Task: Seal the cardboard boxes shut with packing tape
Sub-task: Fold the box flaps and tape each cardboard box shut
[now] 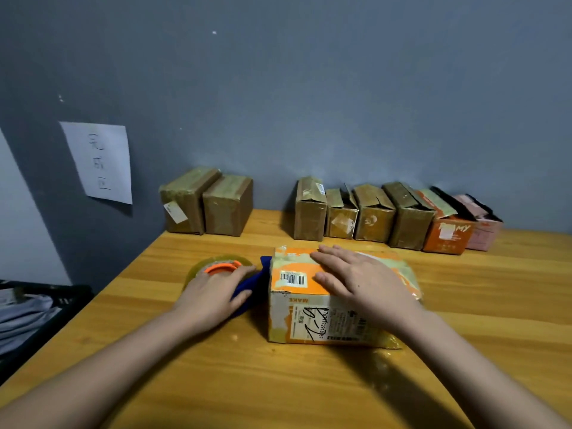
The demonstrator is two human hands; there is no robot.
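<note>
orange-and-white box [309, 292]: mid-desk, on its side, barcode labels up and front, glossy tape over top | tape dispenser [230, 274]: blue handle, orange hub, clear roll, touching box's left end | two taped brown boxes [205, 205]: far-left edge | six boxes [396, 215]: far-right edge, several flaps open

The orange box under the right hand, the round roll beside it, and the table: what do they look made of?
Orange box: printed cardboard, judging by its scuffed, worn edges, with glossy clear tape and paper labels on it. Roll: translucent yellowish plastic tape, probably, on an orange plastic core. Table: wood or wood-look laminate, with grain lines and a slight sheen.
</note>
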